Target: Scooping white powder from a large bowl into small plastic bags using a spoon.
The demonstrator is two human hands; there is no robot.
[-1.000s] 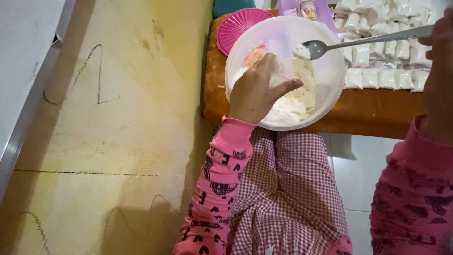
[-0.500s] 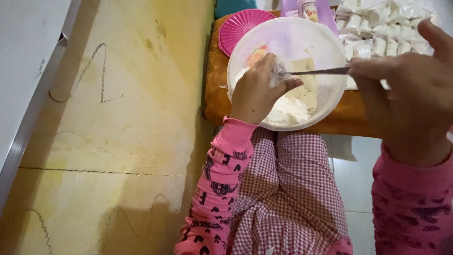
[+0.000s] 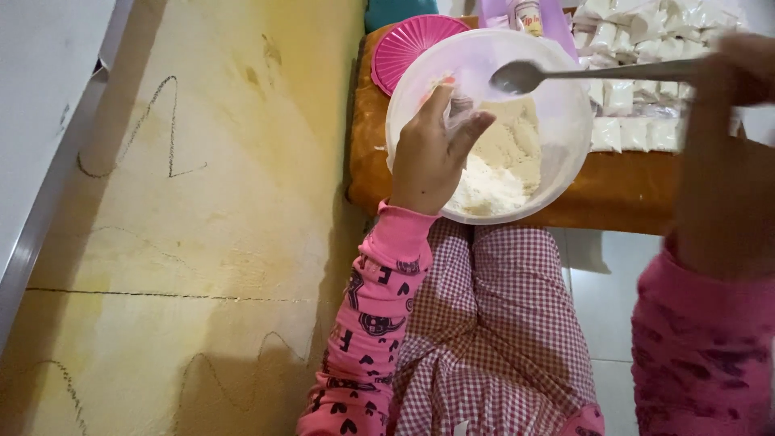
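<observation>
Left hand (image 3: 432, 157) reaching into white bowl (image 3: 565, 161), fingers (image 3: 468, 129) pinching small clear bag open, mouth up for filling. Right hand (image 3: 739, 69) gripping spoon (image 3: 525, 77), hovering over flour (image 3: 500, 165). Bowl sitting on bench (image 3: 622, 194) edge, within reach. Filled packets (image 3: 638, 48) lying behind.

Scribbled yellow wall (image 3: 202, 202) beside wooden table (image 3: 622, 194), pale tiled floor (image 3: 601, 299).

I wear a bright pink long-sleeved top printed with dark hearts and small figures, its left sleeve (image 3: 371, 331) ending in a plain pink cuff. My right sleeve (image 3: 698, 355) matches, and my trousers (image 3: 492, 339) are red-and-white small-checked cloth.
</observation>
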